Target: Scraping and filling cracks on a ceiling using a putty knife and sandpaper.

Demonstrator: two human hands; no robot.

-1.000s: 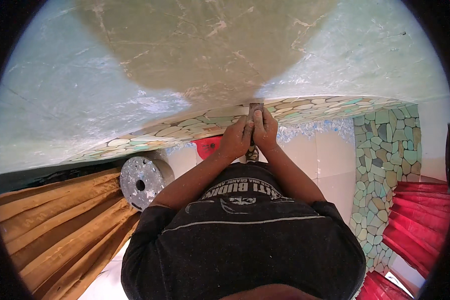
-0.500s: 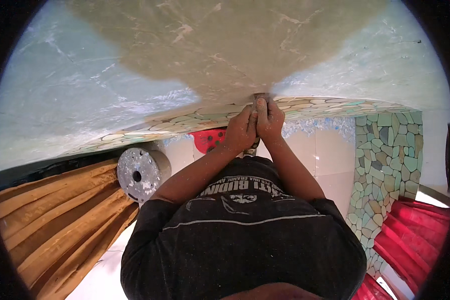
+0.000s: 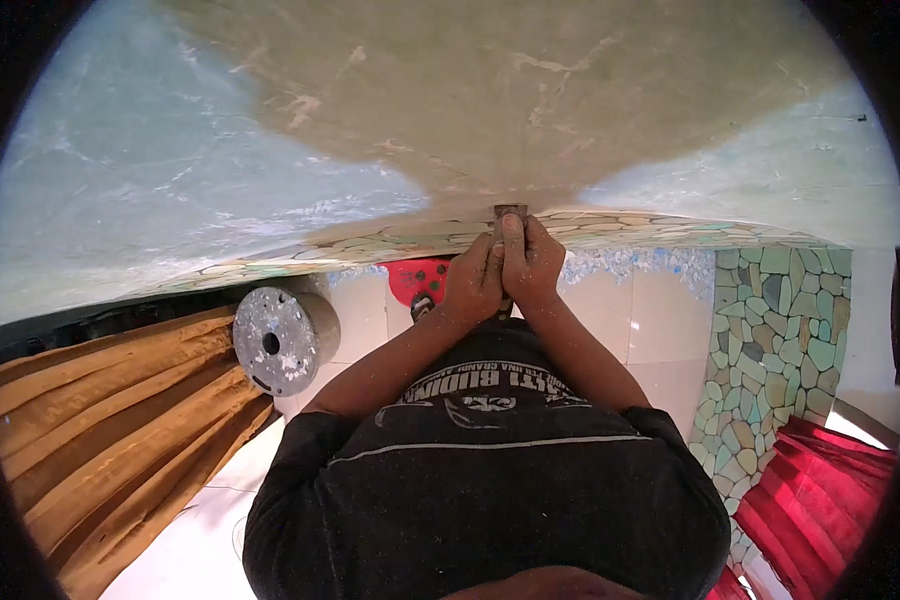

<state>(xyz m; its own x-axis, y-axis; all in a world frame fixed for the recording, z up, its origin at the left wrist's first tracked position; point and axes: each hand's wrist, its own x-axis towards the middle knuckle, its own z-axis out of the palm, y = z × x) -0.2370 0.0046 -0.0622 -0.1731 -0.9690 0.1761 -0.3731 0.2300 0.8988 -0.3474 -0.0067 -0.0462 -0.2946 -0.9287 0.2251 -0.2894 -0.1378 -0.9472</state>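
- gripping a flat-bladed scraper [image 3: 510, 212], both hands meet in front of the dark t-shirt [image 3: 490, 500]; the tool stands at the lower edge of the scuffed, pale green-blue wall [image 3: 450, 110], just above the band of flat stones [image 3: 400, 240].
- the left hand [image 3: 476, 280] has its fingers clamped round the lower part of the scraper, pressed against the other hand.
- the right hand [image 3: 532, 262] is closed on it too, thumb laid along the front and pointing up toward the blade.
- whether the blade touches the wall or stands slightly off it, i cannot tell.
- the step in hand looks like scraping the wall's surface; pale scratches and bare streaks mark it.
- a next stroke, i judge, would call for a firm two-handed grip and the blade edge held flat to the wall.
- pale flakes [image 3: 625, 265] lie along the wall-side edge of the tiled floor [image 3: 665, 315].
- a red mat with dark spots [image 3: 408, 280] lies near that same edge, left of the hands; farther left, a paint-splashed grey drum [image 3: 275, 345] sits beside an orange-brown curtain [image 3: 120, 420].
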